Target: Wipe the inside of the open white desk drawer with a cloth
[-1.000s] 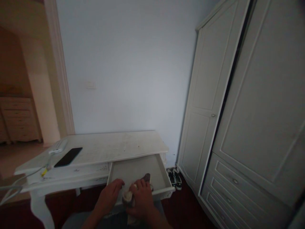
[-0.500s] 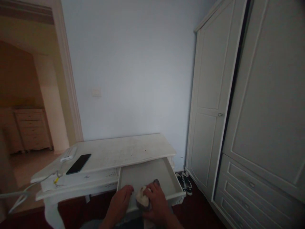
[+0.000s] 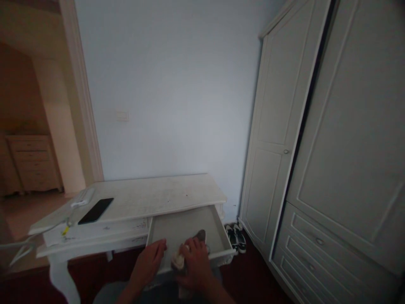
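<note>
A white desk point(image 3: 148, 198) stands against the wall with its right drawer point(image 3: 218, 230) pulled out. My right hand point(image 3: 196, 266) is closed on a small cream and grey piece of cloth point(image 3: 179, 261) at the drawer's front edge; a grey part of the cloth point(image 3: 201, 234) shows beyond my fingers inside the drawer. My left hand point(image 3: 147, 264) rests at the drawer's front left corner, fingers together and curled over the edge, with nothing seen in it.
A black phone point(image 3: 95, 210) and a white power strip point(image 3: 82, 197) with a cable lie on the desk's left end. A tall white wardrobe point(image 3: 316, 147) fills the right side. A pair of shoes point(image 3: 236, 236) sits on the floor between desk and wardrobe. A doorway opens at left.
The view has shifted slightly. My right hand has moved the cloth a little within the drawer's front; both hands remain at the drawer.
</note>
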Demonstrator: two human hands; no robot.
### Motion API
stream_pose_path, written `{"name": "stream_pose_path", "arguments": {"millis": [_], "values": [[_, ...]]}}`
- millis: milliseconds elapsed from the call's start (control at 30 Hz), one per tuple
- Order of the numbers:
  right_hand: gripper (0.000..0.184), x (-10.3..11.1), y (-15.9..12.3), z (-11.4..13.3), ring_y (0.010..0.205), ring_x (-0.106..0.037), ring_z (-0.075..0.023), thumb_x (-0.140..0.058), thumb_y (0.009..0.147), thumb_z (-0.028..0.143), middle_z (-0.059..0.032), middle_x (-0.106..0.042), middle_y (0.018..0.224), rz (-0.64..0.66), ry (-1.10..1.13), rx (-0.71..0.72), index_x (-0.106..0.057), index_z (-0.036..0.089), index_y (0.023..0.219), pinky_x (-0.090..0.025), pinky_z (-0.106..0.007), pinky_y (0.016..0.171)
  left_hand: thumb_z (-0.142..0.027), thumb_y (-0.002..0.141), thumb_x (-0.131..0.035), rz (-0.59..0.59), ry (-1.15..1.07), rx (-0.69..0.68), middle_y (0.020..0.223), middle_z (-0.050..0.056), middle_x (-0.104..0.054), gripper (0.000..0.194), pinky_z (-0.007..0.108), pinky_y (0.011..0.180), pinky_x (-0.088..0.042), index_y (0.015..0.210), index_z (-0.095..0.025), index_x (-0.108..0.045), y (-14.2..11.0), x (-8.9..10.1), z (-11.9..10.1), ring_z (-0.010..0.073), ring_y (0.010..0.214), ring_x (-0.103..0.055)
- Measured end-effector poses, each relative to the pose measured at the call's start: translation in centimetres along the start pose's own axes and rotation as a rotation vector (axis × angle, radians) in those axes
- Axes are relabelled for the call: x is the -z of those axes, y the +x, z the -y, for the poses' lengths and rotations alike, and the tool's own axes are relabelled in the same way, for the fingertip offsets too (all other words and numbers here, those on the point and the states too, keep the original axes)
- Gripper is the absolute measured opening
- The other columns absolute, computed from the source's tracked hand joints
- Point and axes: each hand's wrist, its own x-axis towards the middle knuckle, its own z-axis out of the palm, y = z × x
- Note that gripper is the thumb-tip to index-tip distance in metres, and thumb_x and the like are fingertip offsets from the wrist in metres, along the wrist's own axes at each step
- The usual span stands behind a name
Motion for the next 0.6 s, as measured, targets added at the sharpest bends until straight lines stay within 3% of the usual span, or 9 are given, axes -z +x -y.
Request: {"name": "stream_pose_path", "arguments": {"millis": [133, 233, 400, 600], "values": [[0.096, -4.4, 1.6, 3.4, 0.118, -0.051, -0.0451, -0.094, 0.044, 0.057, -0.0103, -0.06, 0.133, -0.056, 0.075, 0.065, -0.061, 0.03, 0.131, -0.036, -0.062, 0.105, -0.059, 0.103, -0.019, 0.008, -0.001, -0.011, 0.102, 0.006, -0.079, 0.061, 0.036, 0.099, -0.053, 0.1, -0.027, -0.07, 0.1, -0.2, 0.4, 0.0219, 0.101, -0.073], [0.105, -5.0, 2.0, 4.1, 0.118, -0.052, -0.0456, -0.095, 0.045, 0.056, -0.0094, -0.06, 0.134, -0.066, 0.1, 0.068, -0.057, 0.034, 0.14, -0.036, -0.063, 0.105, -0.052, 0.104, -0.02, 0.055, 0.053, -0.018, 0.115, 0.007, -0.079, 0.056, 0.035, 0.104, -0.051, 0.105, -0.027, -0.07, 0.2, -0.1, 0.2, 0.0209, 0.111, -0.071], [0.074, -1.5, 1.3, 1.7, 0.11, -0.055, -0.0345, -0.091, 0.05, 0.052, -0.0063, -0.06, 0.122, -0.064, 0.198, 0.128, -0.063, 0.03, 0.115, -0.045, -0.046, 0.095, -0.051, 0.106, -0.02, 0.124, 0.11, -0.036, 0.114, 0.004, -0.081, 0.058, 0.033, 0.1, -0.051, 0.106, -0.028, -0.072, -0.1, 0.2, -0.6, 0.0204, 0.11, -0.073], [0.053, 4.5, -1.9, -4.8, 0.106, -0.054, -0.0284, -0.077, 0.059, 0.036, -0.0062, -0.054, 0.115, -0.148, 0.347, 0.101, -0.056, 0.026, 0.106, -0.044, -0.038, 0.091, -0.056, 0.106, -0.017, 0.122, 0.143, 0.004, 0.103, 0.006, -0.081, 0.065, 0.031, 0.096, -0.05, 0.097, -0.026, -0.074, -0.2, 0.5, -1.1, 0.0212, 0.101, -0.074]]}}
